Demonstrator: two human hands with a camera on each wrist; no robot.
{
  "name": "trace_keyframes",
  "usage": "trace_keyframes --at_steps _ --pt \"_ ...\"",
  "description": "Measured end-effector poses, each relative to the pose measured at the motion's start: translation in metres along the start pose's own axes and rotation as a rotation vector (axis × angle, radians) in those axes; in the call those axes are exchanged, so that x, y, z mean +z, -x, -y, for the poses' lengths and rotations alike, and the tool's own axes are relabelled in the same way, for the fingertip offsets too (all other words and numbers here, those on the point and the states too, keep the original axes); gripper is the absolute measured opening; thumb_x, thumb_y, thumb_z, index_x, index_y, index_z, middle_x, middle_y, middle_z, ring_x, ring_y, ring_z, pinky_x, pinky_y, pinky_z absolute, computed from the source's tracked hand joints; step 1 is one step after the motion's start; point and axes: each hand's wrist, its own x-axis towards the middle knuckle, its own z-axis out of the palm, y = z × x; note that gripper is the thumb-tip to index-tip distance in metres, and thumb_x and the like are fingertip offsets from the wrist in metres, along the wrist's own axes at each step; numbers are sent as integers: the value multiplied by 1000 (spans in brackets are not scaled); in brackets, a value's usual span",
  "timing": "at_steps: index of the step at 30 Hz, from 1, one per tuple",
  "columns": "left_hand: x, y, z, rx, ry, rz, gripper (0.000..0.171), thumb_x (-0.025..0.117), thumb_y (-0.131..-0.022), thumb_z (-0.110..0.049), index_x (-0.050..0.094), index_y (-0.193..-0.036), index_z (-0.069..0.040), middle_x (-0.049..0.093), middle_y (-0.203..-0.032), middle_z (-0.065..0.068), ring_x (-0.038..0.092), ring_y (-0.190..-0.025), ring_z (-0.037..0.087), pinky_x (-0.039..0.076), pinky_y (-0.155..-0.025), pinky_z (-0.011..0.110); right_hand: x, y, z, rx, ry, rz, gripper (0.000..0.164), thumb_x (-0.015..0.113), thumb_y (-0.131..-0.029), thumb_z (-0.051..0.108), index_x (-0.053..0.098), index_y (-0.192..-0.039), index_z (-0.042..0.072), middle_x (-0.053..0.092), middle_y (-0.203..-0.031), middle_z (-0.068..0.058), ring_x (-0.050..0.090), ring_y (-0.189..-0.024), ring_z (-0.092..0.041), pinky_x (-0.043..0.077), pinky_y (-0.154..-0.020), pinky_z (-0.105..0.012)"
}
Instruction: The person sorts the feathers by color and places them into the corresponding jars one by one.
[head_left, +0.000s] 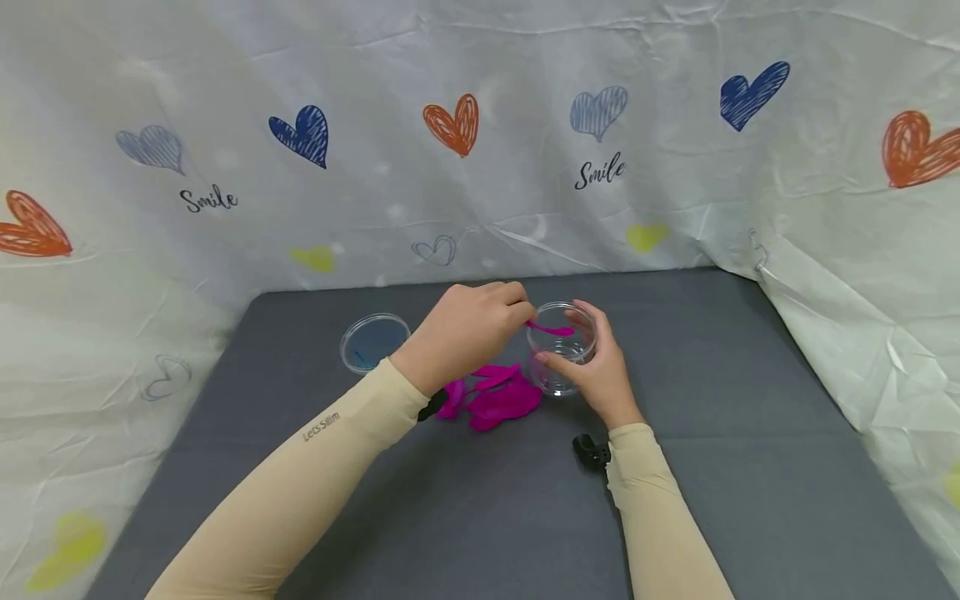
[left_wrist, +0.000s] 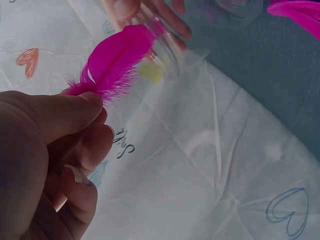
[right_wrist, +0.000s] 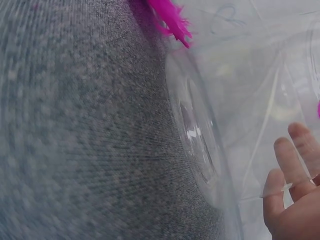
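Observation:
Between thumb and fingertips, my left hand pinches a magenta feather by its fluffy end. The feather's free end reaches over the mouth of a clear round plastic jar. My right hand grips that jar around its side, thumb at the near side and fingers behind. In the right wrist view, the jar's ridged base stands close to the grey cloth, and several fingers show along its wall. A pile of magenta feathers lies below my left hand, partly hidden by its wrist.
A clear round lid lies on the grey cloth-covered table, left of the feathers. Behind the table hangs a white sheet printed with hearts. A black wrist camera sits at the right cuff.

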Motion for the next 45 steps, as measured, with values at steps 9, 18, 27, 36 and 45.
trace_keyframes --at_steps 9,18,27,36,45 --pt "18 -3 -8 -4 -5 73 16 79 -98 -5 83 -107 -16 75 -102 -1 74 -86 12 58 -62 27 6 2 -2 12 -11 10 91 92 -89 34 39 -163 34 55 -159 4 47 -155 -22 40 -127 -56" --pt "27 1 -12 3 -38 106 13 86 -95 -15 84 -107 -18 75 -100 -2 73 -86 12 60 -67 28 12 4 -1 4 -13 17 90 92 -89 31 40 -162 37 55 -159 4 47 -155 -25 41 -127 -54" --pt "31 5 -14 7 -10 114 10 83 -97 -16 84 -107 -19 75 -102 -3 72 -84 10 59 -64 26 15 3 -3 1 -10 15 92 92 -89 28 39 -164 27 55 -161 -5 48 -154 -23 36 -130 -54" --pt "23 15 -11 -13 47 77 23 79 -98 -10 80 -119 -19 74 -115 -1 74 -93 9 58 -61 26 13 0 -2 -11 -4 18 90 92 -89 34 39 -162 36 56 -159 4 49 -154 -21 38 -127 -56" --pt "23 43 -3 -120 90 38 22 74 -101 -11 80 -122 -15 74 -111 0 76 -88 13 57 -56 27 2 -2 -3 -31 12 -16 89 92 -89 30 41 -161 34 56 -158 0 49 -152 -21 38 -127 -59"
